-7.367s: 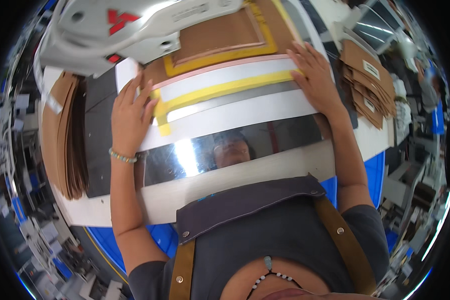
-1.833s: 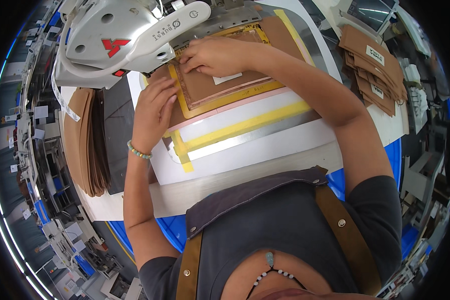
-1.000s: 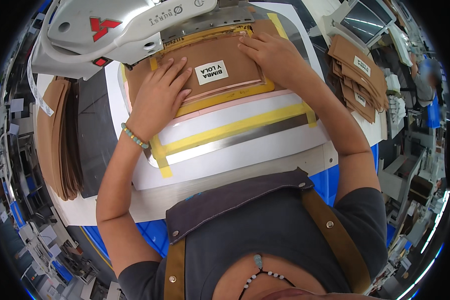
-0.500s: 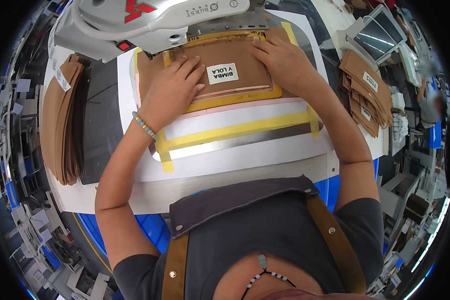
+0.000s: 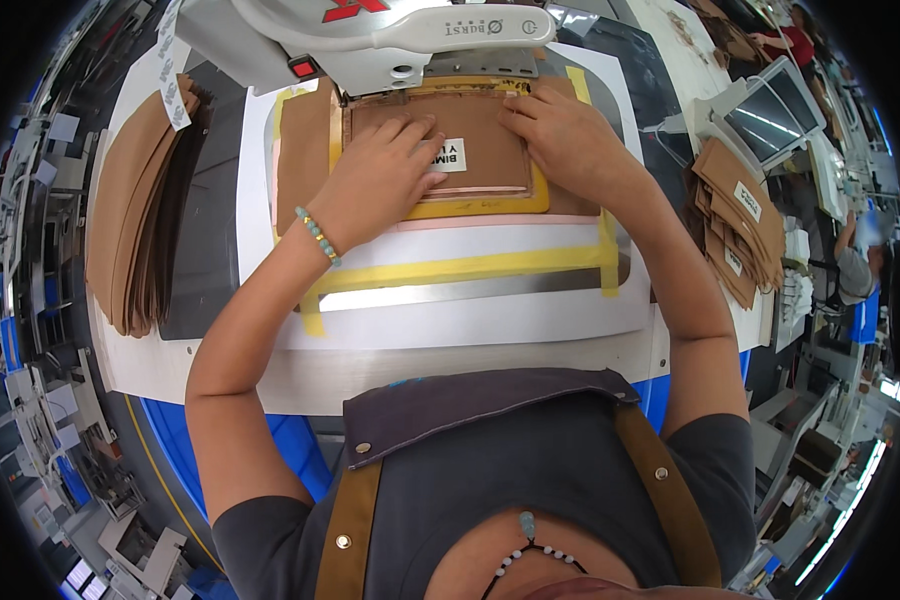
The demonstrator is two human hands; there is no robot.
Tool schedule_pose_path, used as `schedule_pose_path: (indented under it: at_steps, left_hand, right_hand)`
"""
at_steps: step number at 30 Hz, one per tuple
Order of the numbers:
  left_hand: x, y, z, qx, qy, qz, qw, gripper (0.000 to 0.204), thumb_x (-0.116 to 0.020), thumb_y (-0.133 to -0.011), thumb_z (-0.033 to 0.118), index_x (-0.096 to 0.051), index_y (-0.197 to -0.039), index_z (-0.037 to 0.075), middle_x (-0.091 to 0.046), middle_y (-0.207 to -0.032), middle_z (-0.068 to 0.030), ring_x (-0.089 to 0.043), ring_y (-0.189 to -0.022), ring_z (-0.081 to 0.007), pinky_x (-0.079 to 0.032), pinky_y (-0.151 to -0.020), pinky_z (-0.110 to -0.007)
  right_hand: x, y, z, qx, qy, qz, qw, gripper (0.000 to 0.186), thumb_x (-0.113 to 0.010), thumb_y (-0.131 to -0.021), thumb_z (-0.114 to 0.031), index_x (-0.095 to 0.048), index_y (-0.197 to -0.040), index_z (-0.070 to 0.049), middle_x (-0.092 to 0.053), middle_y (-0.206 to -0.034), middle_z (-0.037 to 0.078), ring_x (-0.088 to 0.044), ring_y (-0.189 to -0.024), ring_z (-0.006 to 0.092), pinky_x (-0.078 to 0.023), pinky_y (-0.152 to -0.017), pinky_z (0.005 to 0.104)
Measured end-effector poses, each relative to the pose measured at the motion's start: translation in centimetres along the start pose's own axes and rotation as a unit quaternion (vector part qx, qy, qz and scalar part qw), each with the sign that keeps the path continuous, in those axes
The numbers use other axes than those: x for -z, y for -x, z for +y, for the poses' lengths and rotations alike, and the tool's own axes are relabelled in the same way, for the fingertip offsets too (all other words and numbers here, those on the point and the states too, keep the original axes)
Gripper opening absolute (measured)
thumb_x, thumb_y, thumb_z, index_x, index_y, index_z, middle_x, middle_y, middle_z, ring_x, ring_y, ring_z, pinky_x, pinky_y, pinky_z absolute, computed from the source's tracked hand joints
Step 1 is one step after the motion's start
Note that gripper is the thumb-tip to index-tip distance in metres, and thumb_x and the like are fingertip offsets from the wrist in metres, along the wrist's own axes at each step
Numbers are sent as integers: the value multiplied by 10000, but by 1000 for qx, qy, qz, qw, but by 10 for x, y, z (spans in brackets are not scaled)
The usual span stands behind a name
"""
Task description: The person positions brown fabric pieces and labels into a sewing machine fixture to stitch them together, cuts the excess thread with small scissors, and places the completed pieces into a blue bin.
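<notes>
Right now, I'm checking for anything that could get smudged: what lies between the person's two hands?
In the head view, a white label, partly covered by the left hand, then bare brown panel up to the right hand.

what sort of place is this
Probably a factory workshop: a large white machine overhangs the worktable, a stack of brown panels sits at left, and other workstations fill the background.
</notes>
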State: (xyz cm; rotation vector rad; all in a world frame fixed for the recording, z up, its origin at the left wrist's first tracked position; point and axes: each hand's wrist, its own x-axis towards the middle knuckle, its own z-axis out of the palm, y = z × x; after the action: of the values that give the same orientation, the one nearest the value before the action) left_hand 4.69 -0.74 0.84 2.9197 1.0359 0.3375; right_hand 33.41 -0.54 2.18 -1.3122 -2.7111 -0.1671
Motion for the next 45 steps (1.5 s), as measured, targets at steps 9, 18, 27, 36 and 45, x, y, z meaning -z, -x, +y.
schedule_pose_path:
  at_steps: [9,18,27,36,45]
  left_hand:
    - [3,5,-3,-14,20,4,1000,405,-611,-1031,247,-618,-1359,9,-580,-1453,-157,-523,-1339,-356,-443,-1129,-435]
    - [6,10,-11,-16,63,34,997,384,-622,-1021,195,-628,-1341,-17,-580,-1446,-169,-530,-1341,-357,-450,-1130,-436]
    - [4,16,-24,-3,74,60,995,356,-633,-998,127,-634,-1323,-19,-598,-1423,-158,-546,-1322,-353,-462,-1121,-427]
    - [4,23,-36,17,60,59,996,334,-642,-976,91,-628,-1295,-5,-624,-1403,-123,-571,-1284,-346,-482,-1085,-423]
    - [39,79,-58,-9,184,-39,982,395,-669,-960,146,-687,-1347,70,-558,-1539,-114,-471,-1451,-359,-383,-1190,-457]
  right_hand:
    - [1,-27,-17,24,-31,4,999,371,-693,-828,-28,-728,-1196,-68,-698,-1278,39,-616,-1192,250,-566,-969,365]
    - [-6,-47,-32,56,-50,25,997,325,-688,-837,-33,-733,-1158,-61,-708,-1235,55,-617,-1163,253,-565,-950,359]
    - [-5,-49,-37,93,-86,67,990,314,-659,-861,-55,-727,-1167,-68,-714,-1165,50,-634,-1097,251,-561,-918,364]
    - [16,-16,-32,72,-115,47,990,264,-677,-902,-87,-725,-1158,-48,-696,-1167,59,-633,-1095,266,-561,-934,370]
    - [4,-30,-68,162,-131,63,976,396,-605,-898,-24,-688,-1285,-44,-674,-1335,70,-588,-1265,254,-504,-1034,374]
